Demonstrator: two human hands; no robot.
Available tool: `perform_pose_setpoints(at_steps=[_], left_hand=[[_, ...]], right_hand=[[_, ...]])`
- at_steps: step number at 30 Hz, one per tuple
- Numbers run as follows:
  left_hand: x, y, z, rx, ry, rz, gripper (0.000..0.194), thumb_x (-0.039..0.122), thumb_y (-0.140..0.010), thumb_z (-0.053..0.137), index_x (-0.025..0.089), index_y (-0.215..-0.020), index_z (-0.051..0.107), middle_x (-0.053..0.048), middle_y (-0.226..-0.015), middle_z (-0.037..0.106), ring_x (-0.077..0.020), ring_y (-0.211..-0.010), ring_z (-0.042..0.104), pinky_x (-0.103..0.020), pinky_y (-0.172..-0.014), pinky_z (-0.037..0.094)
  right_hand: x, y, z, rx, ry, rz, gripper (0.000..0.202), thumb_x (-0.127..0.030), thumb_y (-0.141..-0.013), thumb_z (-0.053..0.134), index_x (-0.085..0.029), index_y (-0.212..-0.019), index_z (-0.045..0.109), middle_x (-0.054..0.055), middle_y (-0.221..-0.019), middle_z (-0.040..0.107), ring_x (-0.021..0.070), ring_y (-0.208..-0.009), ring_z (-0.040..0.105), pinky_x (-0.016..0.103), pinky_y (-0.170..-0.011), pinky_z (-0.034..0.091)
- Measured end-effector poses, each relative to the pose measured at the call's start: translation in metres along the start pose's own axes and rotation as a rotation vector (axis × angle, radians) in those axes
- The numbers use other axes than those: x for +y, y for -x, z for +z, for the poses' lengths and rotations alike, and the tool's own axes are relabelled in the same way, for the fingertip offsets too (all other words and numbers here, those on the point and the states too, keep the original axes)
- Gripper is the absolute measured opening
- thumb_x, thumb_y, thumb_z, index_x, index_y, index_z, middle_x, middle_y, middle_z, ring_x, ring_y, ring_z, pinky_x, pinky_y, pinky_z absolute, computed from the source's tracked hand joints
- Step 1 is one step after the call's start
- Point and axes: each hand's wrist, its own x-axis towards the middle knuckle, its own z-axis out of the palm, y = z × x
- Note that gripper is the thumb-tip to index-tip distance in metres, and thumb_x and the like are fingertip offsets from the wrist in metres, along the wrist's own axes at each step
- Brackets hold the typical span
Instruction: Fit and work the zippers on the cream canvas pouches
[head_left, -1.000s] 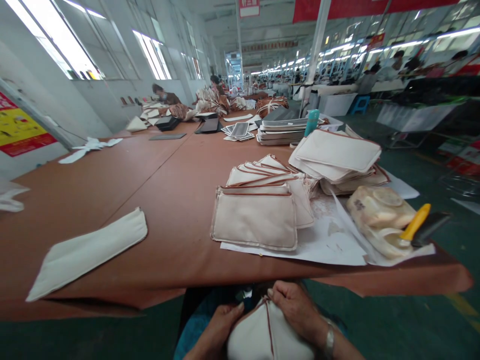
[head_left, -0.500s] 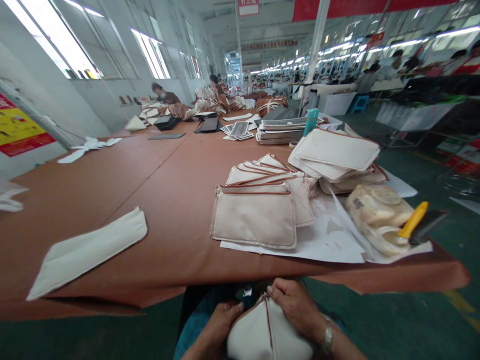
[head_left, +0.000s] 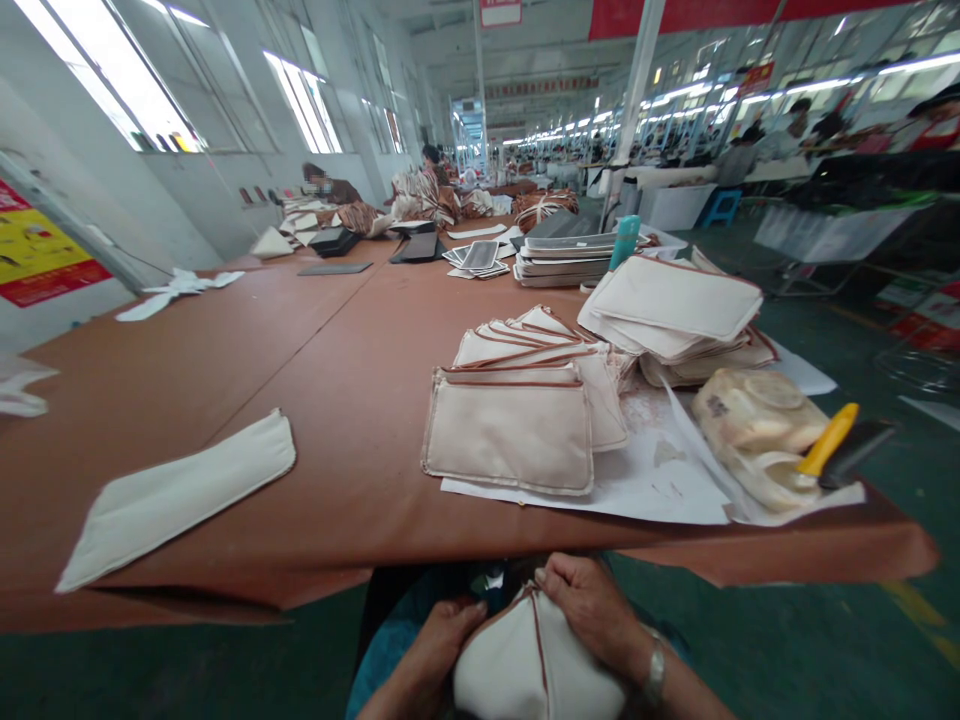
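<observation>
A cream fabric piece [head_left: 506,660] with a brown seam down its middle is held over my lap, below the table edge. My left hand [head_left: 442,640] grips its left edge, thumb on top. My right hand [head_left: 589,605] pinches its upper edge beside the top of the seam. The lower part of the piece runs out of the frame. On the table just ahead lies a row of cream pouches [head_left: 510,430] with brown edging, overlapping on white paper [head_left: 667,490].
A brown-covered table [head_left: 337,380] spans the view. It bears a flat cream piece [head_left: 180,490] at left, a stack of cream panels [head_left: 675,300], a plastic container [head_left: 757,410] with a yellow-handled brush [head_left: 829,440], and a teal cylinder [head_left: 624,242]. People sit farther back.
The view has shifted very slightly. Both hands keep their hold on the cream piece, with barely any movement.
</observation>
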Motion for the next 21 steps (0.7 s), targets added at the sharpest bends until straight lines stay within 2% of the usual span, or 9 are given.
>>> perform_pose_setpoints(at_steps=[8,14,21], left_hand=[[-0.0034,-0.0046,-0.005,-0.007,-0.017,-0.005,0.037,0.044,-0.062,0.079,0.012,-0.072,0.065,-0.006,-0.069,0.069,-0.0165,-0.061,0.056,-0.025,-0.053,0.036],[-0.0051,-0.0067,-0.0056,0.013,-0.031,0.002,0.031,0.04,-0.06,0.077,0.015,-0.063,0.058,0.001,-0.058,0.059,-0.0123,-0.054,0.048,-0.023,-0.051,0.031],[-0.0066,-0.0081,-0.0086,0.014,-0.054,0.014,0.03,0.037,-0.06,0.078,0.014,-0.065,0.059,0.002,-0.058,0.059,-0.0116,-0.053,0.047,-0.023,-0.049,0.03]], right_hand=[[0.0017,0.0001,0.0013,-0.006,-0.022,0.001,0.042,-0.05,-0.09,0.045,-0.018,-0.063,0.044,-0.004,-0.061,0.04,0.0132,-0.061,0.037,0.025,-0.056,0.031],[0.0032,-0.0008,0.0005,-0.003,-0.023,0.011,0.044,-0.054,-0.088,0.046,-0.019,-0.062,0.045,-0.004,-0.059,0.041,0.0134,-0.06,0.037,0.025,-0.056,0.031],[0.009,-0.0002,0.0016,0.003,-0.043,-0.001,0.044,-0.054,-0.088,0.047,-0.018,-0.063,0.047,-0.004,-0.06,0.042,0.0134,-0.06,0.037,0.025,-0.056,0.032]])
